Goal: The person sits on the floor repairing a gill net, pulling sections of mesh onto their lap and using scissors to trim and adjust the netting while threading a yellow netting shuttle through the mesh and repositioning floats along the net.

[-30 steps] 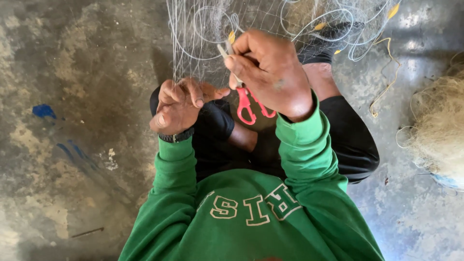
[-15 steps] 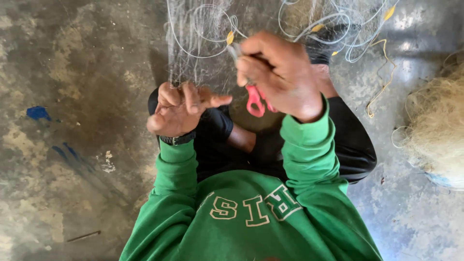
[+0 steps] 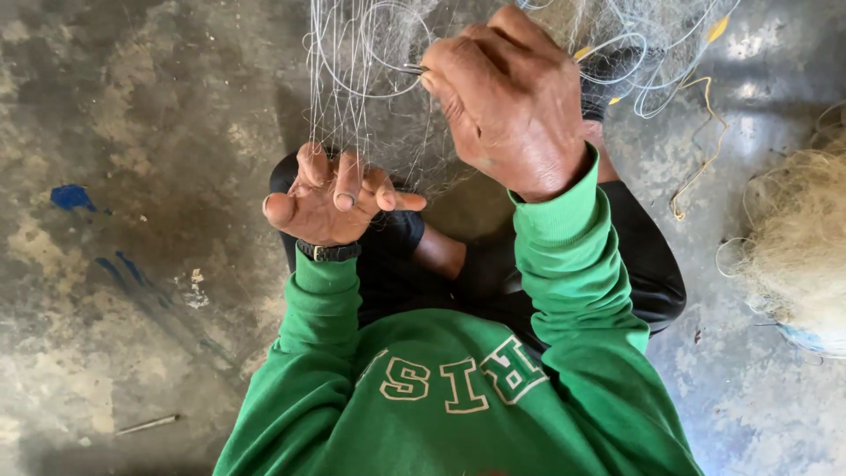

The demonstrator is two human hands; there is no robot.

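A fine white fishing net [image 3: 370, 106] hangs down in front of me over my crossed legs. My left hand [image 3: 330, 198], with a black watch [image 3: 328, 252] on its wrist, pinches several strands of the mesh between its fingers. Higher up and closer to the camera, my right hand [image 3: 511, 97] is closed in a fist against the net. A thin metal tip of the scissors [image 3: 412, 69] pokes out of the fist to the left, into the mesh. The scissors' handles are hidden inside the hand.
I sit on a stained concrete floor [image 3: 132, 106] with blue paint marks [image 3: 70, 196]. A bundled heap of pale net [image 3: 802, 247] lies at the right. Yellow cord [image 3: 696, 176] and small yellow floats [image 3: 716, 29] trail from the net. A small stick [image 3: 145, 425] lies lower left.
My right hand has risen up the net toward the camera, and the red scissor handles seen before are now covered by the fist. My left hand keeps its hold on the strands.
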